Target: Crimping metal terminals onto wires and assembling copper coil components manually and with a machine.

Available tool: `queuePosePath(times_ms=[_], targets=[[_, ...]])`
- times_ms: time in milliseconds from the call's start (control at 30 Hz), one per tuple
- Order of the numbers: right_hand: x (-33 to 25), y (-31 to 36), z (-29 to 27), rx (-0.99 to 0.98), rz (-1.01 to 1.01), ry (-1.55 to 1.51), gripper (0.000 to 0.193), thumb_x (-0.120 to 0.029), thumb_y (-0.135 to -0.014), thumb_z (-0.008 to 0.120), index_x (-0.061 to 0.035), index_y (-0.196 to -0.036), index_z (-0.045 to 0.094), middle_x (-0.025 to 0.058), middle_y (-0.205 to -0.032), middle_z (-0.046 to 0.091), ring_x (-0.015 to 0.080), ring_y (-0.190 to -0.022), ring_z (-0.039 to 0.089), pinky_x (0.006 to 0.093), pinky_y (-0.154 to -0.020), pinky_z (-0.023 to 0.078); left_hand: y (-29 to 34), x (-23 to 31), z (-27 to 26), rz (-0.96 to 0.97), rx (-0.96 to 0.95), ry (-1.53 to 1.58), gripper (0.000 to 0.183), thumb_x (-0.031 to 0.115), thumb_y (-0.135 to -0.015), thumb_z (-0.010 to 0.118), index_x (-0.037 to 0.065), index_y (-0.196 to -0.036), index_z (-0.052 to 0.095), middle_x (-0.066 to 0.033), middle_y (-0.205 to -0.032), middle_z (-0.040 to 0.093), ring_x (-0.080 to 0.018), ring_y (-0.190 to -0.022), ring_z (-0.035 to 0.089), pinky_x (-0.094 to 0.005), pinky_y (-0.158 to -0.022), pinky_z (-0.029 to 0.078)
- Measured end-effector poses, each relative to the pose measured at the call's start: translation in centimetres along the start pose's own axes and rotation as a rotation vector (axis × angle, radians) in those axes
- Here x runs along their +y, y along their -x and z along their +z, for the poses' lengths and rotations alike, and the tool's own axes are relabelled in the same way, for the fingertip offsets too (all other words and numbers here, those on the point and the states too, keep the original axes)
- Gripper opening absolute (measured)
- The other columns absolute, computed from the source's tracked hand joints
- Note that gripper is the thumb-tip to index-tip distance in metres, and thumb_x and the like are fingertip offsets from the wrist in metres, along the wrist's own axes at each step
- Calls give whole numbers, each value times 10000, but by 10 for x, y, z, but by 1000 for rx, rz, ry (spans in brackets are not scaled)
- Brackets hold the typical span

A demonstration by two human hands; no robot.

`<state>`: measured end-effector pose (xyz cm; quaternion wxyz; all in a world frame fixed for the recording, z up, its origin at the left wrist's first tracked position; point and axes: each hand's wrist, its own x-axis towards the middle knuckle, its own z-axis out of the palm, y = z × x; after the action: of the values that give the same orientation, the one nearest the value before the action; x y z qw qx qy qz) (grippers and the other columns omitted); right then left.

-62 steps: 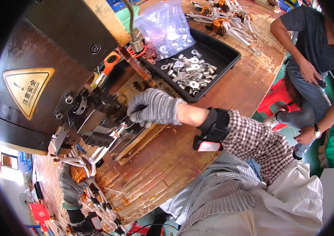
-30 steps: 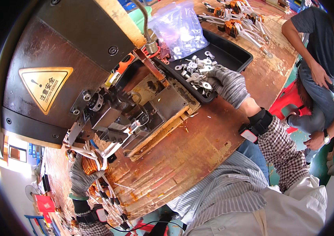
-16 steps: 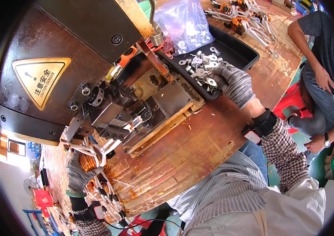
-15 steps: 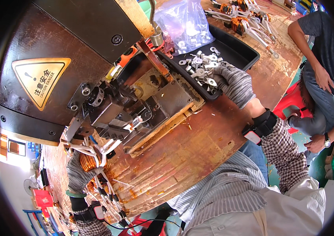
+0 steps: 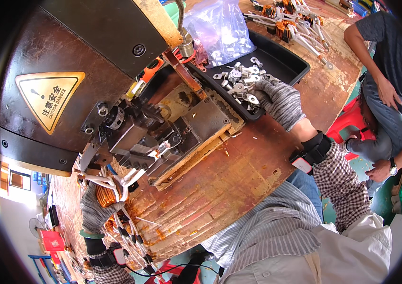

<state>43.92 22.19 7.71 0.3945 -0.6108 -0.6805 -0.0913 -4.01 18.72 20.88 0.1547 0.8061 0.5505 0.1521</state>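
A gloved right hand (image 5: 279, 97) reaches far across the worn bench (image 5: 239, 175), its grip curled into the loose metal terminals (image 5: 240, 85) in a black tray (image 5: 286, 66). The gloved left hand (image 5: 98, 208), near left, is closed around a copper coil (image 5: 107, 194) with white leads. A yellow triangular warning sign (image 5: 49, 97) marks the dark press (image 5: 92, 61); a clear plastic bag (image 5: 220, 28) lies beyond the tray.

A single head-worn fisheye camera looks steeply down, close over the press machine (image 5: 130, 118) and the rusty worktable (image 5: 239, 175), with edges bending toward a dark round rim.
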Motion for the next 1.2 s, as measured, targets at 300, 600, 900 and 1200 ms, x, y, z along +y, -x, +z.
queuePosePath(times_ms=[300, 600, 900, 1200], targets=[[-1, 1, 1, -1, 3, 18, 147, -229, -790, 573, -92, -827, 614, 111, -798, 580, 287, -757, 569, 383, -651, 466, 1, 0, 2, -9, 19, 46, 742, 222, -517, 837, 1, -1129, 480, -105, -1034, 588, -210, -951, 572, -318, -845, 451], [-2, -1, 1, 6, 13, 26, 127, -201, -772, 595, -97, -842, 616, 103, -813, 591, 287, -766, 575, 375, -663, 470, 2, -5, 4, 21, 46, 55, 734, 225, -526, 833, 11, -1133, 479, -96, -1032, 587, -216, -954, 569, -313, -840, 450], [-61, 20, -58, -107, -532, -566, 167, -157, -783, 525, -80, -888, 630, 114, -918, 607, 272, -860, 577, 343, -718, 473, 19, 38, 24, 234, 94, 160, 494, 276, -716, 670, 58, -1119, 486, -112, -1046, 535, -277, -953, 527, -388, -793, 444], [-185, 83, -36, 231, -604, -229, 413, -126, -805, 401, 30, -1186, 434, 203, -992, 550, 269, -975, 541, 373, -919, 393, 23, 177, 46, 328, -193, -66, 513, 300, -723, 669, 59, -1134, 478, -133, -1052, 541, -298, -936, 546, -382, -776, 460]])
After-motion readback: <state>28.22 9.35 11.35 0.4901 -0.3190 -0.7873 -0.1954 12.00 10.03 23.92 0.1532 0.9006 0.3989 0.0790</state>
